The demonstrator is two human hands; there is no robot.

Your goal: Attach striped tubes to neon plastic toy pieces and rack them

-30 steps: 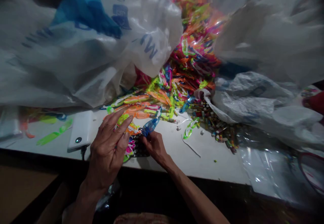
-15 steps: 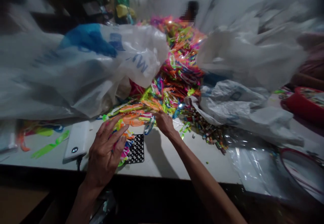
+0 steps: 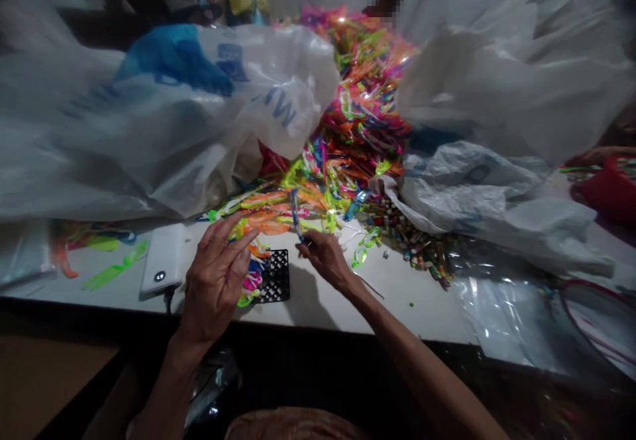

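My left hand [image 3: 213, 277] lies over the left part of a black grid tray [image 3: 278, 277], its fingers stretched and a little apart. Bright plastic pieces [image 3: 252, 281] in pink, yellow and blue show under its fingers, standing on the tray. Whether the palm touches them is hidden. To the right of the tray, my right hand [image 3: 325, 258] pinches a slim blue plastic piece [image 3: 297, 211] by its lower end, so it points up and away. Behind both hands, flat orange and yellow pieces [image 3: 273, 224] lie loose at the front of a large neon pile [image 3: 368, 109].
White plastic sacks [image 3: 199, 135] flank the pile, with a crumpled bag [image 3: 477, 181] at right. A white power bank [image 3: 163, 261] with a cable lies left. Small coloured bits [image 3: 427, 254], clear bags [image 3: 507, 321] and a red basin [image 3: 606, 191] are rightward. Another person is at the back.
My right hand has drawn back from the loose pieces toward me, and now holds up the blue piece. The left hand stays over the tray. The view has tilted slightly.
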